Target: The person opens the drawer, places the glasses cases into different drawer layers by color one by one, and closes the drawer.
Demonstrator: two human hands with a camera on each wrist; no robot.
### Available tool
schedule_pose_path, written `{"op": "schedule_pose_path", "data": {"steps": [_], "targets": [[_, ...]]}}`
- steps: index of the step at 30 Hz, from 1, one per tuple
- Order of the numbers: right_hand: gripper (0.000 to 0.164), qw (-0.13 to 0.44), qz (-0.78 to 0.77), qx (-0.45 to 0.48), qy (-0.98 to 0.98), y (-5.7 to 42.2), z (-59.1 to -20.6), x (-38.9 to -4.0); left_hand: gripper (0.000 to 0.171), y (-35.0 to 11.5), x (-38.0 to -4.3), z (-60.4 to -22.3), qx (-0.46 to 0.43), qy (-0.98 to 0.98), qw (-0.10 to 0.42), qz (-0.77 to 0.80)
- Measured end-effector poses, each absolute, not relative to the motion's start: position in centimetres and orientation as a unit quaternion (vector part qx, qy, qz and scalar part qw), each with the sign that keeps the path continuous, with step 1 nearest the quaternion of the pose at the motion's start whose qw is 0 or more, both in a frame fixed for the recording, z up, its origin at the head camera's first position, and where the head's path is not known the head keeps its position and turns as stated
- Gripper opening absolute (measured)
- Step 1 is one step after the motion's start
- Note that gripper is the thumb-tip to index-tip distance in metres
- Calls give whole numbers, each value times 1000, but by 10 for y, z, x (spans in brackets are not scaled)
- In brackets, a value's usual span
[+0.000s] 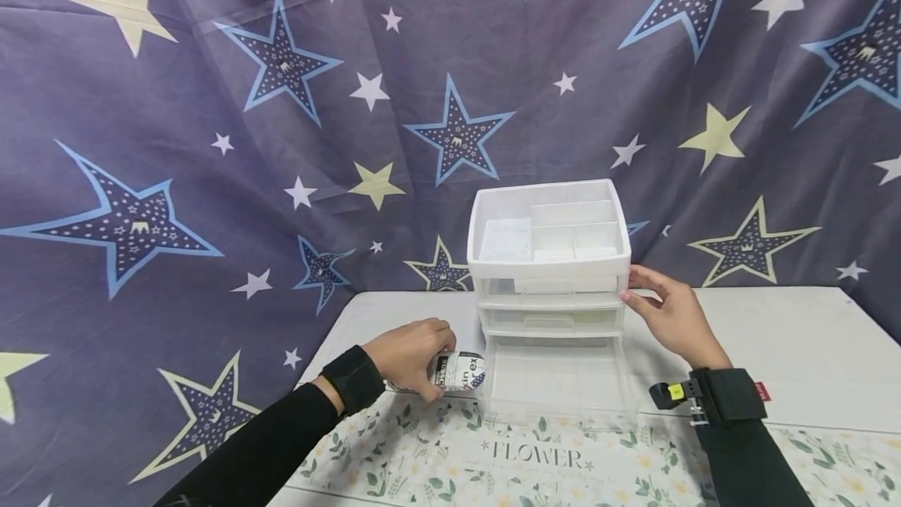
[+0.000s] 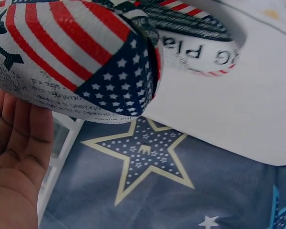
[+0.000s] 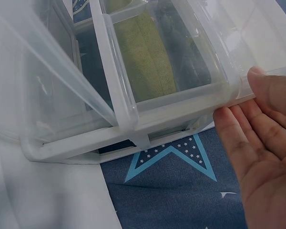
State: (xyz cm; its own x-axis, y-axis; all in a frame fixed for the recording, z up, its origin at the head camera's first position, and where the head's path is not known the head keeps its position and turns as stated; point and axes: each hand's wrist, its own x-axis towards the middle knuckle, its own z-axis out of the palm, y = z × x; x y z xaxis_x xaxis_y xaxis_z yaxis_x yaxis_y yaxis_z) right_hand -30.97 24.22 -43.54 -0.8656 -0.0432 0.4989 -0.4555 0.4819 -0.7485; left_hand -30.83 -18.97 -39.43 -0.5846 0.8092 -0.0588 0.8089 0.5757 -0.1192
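Note:
My left hand (image 1: 411, 350) grips a rounded, soft-looking printed pouch (image 1: 461, 372) from above, just left of a pulled-out drawer. Stars, red stripes and lettering cover the pouch (image 2: 81, 57) in the left wrist view, where the fingers (image 2: 21, 129) lie behind it. A second printed thing (image 2: 200, 52) with similar stripes lies on the white table beyond. The white drawer unit (image 1: 549, 266) stands upright, its clear bottom drawer (image 1: 559, 382) open towards me. At its right side my right hand (image 1: 669, 315) holds the edge, thumb in front and fingers along the side.
Divided compartments (image 1: 573, 229) form the unit's top. Inside a closed drawer sits a greenish item (image 3: 143, 57). A floral mat (image 1: 542, 460) lettered FLOWER covers the front of the white table (image 1: 774, 350). A star-patterned curtain (image 1: 366, 124) hangs right behind the table.

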Motion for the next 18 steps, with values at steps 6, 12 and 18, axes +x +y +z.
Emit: {"op": "schedule_pose_path", "data": {"steps": [6,12,18], "targets": [[48,213,487,148,-834,242,-436,-310,59,-178,-311,-389,-464,-882,22,76],[47,216,486,151,-833,241,-436,-311,63,-164,-312,-389,-477,-873,60,77],[47,219,483,150,-835,243,-435,-310,62,-143,-313,-387,-489,-867,72,67]]}}
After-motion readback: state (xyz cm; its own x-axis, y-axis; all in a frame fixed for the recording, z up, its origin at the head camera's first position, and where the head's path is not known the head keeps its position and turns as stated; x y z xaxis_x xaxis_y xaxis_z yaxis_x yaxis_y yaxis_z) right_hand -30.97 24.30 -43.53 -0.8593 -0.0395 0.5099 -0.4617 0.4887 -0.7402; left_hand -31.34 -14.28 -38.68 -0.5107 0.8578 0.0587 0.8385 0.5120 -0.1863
